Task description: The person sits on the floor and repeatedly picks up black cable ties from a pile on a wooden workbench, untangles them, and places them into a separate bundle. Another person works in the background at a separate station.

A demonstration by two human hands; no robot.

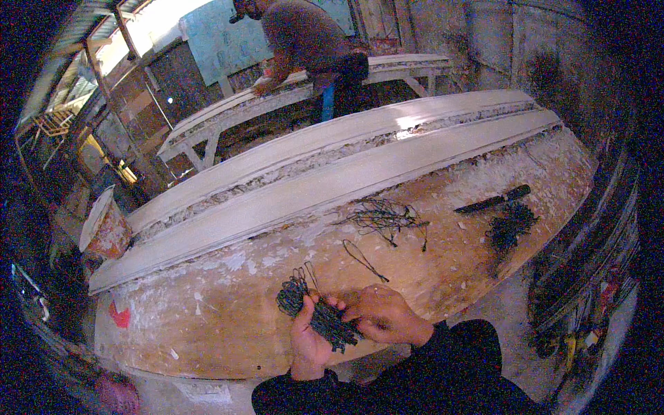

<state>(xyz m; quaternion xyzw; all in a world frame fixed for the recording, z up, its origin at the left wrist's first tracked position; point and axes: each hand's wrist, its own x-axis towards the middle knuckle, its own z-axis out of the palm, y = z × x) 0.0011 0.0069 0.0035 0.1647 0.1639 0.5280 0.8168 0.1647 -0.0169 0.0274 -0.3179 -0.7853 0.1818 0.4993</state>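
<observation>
Near the front edge of the wooden worktop, my left hand [309, 339] is closed around a bundle of dark, thin looped cords [325, 319]. Loops stick out at the bundle's upper end, and short tails show below. My right hand [389, 313] is against the bundle's right side, its fingers curled in and pinching at the strands; its fingertips are partly hidden. One single dark loop [364, 261] lies just beyond my right hand. Farther back is a loose tangle of similar loops [387, 218].
A black-handled tool [492, 199] and a clump of dark short strands [512, 227] lie at the right. Two long pale boards [332, 166] run along the worktop's far side. A stained bucket [107, 225] stands left; a red scrap [119, 315] is nearby. Another person [304, 41] works at a far bench.
</observation>
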